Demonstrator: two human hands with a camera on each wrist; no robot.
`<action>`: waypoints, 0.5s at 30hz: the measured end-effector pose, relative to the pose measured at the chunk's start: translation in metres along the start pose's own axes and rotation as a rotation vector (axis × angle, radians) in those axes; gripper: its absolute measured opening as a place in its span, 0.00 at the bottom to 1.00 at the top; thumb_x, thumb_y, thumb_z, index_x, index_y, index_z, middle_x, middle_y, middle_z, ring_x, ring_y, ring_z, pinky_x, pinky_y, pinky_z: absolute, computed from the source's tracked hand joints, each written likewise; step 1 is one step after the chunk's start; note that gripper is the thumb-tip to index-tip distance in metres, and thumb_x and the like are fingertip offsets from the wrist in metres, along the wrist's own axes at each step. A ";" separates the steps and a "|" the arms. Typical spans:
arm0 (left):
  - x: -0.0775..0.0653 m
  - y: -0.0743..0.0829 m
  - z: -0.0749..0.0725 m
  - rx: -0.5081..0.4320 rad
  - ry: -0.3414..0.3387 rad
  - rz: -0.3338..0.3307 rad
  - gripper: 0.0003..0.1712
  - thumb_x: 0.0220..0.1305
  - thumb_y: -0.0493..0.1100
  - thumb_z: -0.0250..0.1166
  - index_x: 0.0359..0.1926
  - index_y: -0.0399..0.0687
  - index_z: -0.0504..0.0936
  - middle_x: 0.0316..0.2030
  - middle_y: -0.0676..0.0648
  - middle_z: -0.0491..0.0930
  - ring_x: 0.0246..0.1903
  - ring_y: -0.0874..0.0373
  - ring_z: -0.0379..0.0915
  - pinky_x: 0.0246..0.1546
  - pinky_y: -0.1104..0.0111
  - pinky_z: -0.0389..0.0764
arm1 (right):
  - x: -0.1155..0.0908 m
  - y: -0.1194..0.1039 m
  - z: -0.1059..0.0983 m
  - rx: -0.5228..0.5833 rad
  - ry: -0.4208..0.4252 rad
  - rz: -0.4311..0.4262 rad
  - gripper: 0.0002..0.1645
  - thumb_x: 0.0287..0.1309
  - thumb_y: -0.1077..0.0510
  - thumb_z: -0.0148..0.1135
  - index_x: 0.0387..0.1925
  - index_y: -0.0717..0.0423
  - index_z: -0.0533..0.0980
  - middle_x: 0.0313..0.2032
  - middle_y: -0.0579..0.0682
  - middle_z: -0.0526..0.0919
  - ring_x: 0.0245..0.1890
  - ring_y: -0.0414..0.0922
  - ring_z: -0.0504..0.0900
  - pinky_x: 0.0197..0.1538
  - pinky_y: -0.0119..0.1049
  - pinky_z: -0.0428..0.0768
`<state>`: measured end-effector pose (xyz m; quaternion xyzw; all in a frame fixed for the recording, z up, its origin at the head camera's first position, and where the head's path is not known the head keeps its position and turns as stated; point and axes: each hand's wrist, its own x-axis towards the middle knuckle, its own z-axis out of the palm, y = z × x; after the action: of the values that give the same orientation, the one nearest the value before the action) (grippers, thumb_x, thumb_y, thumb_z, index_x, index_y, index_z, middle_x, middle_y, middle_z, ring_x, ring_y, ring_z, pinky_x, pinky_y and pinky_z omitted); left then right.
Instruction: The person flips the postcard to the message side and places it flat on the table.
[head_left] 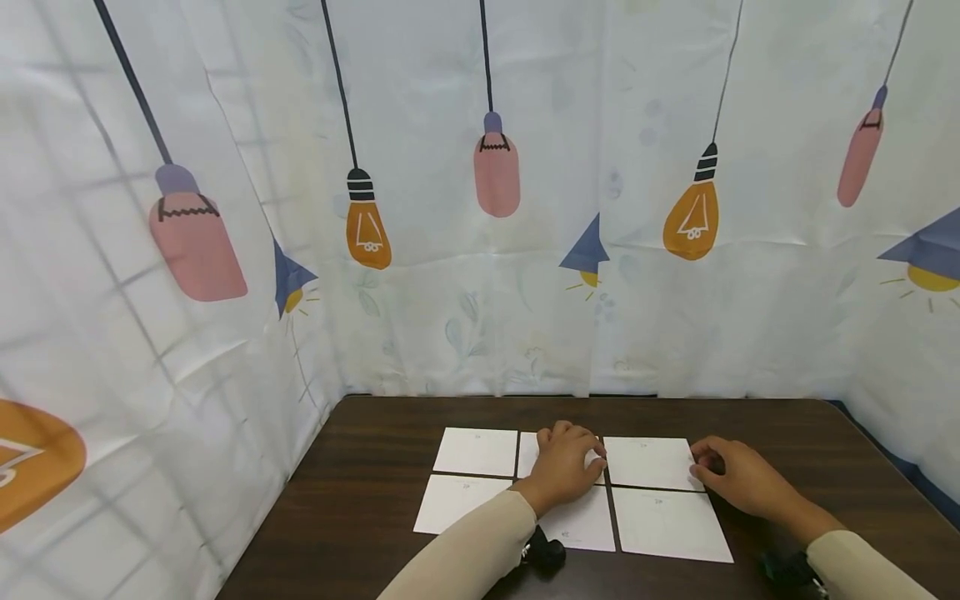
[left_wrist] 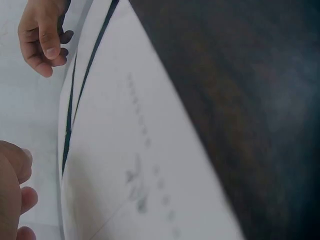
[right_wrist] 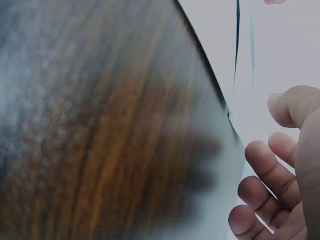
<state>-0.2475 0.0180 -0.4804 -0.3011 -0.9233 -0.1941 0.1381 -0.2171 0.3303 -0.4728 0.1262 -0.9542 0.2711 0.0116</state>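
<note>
White paper sheets lie in two rows of three, with narrow dark gaps between them. My left hand (head_left: pixel 564 467) is over the back middle sheet (head_left: pixel 527 454), partly hiding it, its bent fingertips beside the left edge of the back right sheet (head_left: pixel 648 462). At that sheet's opposite edge is my right hand (head_left: pixel 738 477), thumb and index finger apart. Nothing shows between its loosely bent fingers (right_wrist: pixel 262 160) in the right wrist view. Below the hands lie the front middle sheet (head_left: pixel 581 521) and front right sheet (head_left: pixel 667 525). Small faint marks are on the sheets.
The sheets rest on a dark brown wooden table (head_left: pixel 345 483). On its left side are the back left sheet (head_left: pixel 476 452) and front left sheet (head_left: pixel 453 500). A white curtain (head_left: pixel 450 333) printed with lamps hangs behind and beside the table. Black devices (head_left: pixel 546 553) sit under both wrists.
</note>
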 end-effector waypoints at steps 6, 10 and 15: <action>-0.005 -0.005 -0.014 -0.015 0.018 0.023 0.08 0.72 0.50 0.64 0.46 0.60 0.86 0.51 0.60 0.81 0.56 0.58 0.67 0.51 0.54 0.60 | -0.001 -0.006 -0.004 -0.006 -0.003 -0.029 0.25 0.64 0.51 0.71 0.55 0.63 0.77 0.40 0.45 0.82 0.41 0.45 0.81 0.40 0.45 0.80; -0.008 -0.009 -0.024 -0.003 0.008 0.024 0.10 0.74 0.52 0.62 0.50 0.59 0.85 0.53 0.60 0.81 0.58 0.58 0.67 0.53 0.54 0.61 | -0.001 -0.007 -0.003 -0.021 0.002 -0.049 0.27 0.64 0.51 0.71 0.56 0.64 0.76 0.41 0.45 0.82 0.42 0.46 0.81 0.42 0.46 0.80; -0.015 -0.014 -0.036 0.015 0.001 0.002 0.15 0.75 0.54 0.59 0.54 0.57 0.84 0.55 0.58 0.81 0.59 0.56 0.69 0.53 0.54 0.64 | -0.002 -0.009 -0.002 -0.039 0.001 -0.041 0.29 0.64 0.49 0.70 0.58 0.64 0.75 0.43 0.47 0.81 0.45 0.49 0.80 0.43 0.48 0.80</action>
<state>-0.2396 -0.0157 -0.4576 -0.3009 -0.9244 -0.1872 0.1410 -0.2133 0.3247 -0.4666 0.1456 -0.9565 0.2520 0.0201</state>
